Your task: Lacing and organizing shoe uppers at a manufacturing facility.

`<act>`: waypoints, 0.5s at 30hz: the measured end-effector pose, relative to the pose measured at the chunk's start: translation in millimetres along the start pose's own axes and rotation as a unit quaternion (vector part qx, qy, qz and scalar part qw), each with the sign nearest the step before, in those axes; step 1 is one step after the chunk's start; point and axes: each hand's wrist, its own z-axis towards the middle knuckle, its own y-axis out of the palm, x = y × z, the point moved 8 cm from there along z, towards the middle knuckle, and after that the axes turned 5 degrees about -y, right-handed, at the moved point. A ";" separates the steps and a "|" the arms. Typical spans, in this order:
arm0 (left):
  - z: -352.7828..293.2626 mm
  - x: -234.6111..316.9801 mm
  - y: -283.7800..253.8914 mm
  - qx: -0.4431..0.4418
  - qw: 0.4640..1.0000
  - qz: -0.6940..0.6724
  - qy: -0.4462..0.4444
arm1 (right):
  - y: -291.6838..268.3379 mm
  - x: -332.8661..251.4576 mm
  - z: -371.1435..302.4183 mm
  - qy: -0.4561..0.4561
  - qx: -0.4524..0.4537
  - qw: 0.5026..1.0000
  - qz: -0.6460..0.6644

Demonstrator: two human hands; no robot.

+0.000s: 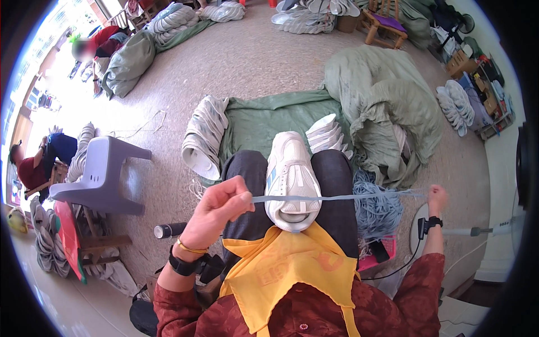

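A light blue shoelace (331,197) is stretched level across my lap. My left hand (219,205) pinches one end, its fingers closed. Out to the right, my right hand (437,200) is closed at the other end, slightly blurred. Beneath the lace, a white sneaker (289,180) with blue side stripes rests between my thighs, toe toward me; no lace shows in its eyelets. A tangled heap of blue laces (379,208) lies beside my right thigh, above a pink basket (368,261) with a dark flat object.
Nested white shoe uppers (203,135) and a smaller stack (327,135) lie on a green cloth (269,112). A large green sack (387,95) stands right of it. Left are a grey plastic chair (104,174) and a black cylinder (168,230). Other people sit farther left.
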 end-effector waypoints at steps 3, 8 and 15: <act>12.3 7.7 26.4 -0.012 0.999 0.032 0.002 | 34.7 -125.2 -29.4 -0.103 -0.114 0.954 0.256; 20.9 13.0 49.1 -0.031 0.982 0.165 0.090 | -61.4 -439.9 -124.4 -0.139 -0.385 0.733 0.543; 21.3 21.5 65.6 -0.013 0.942 0.294 0.159 | -126.2 -556.1 -211.1 -0.178 -0.632 0.469 0.591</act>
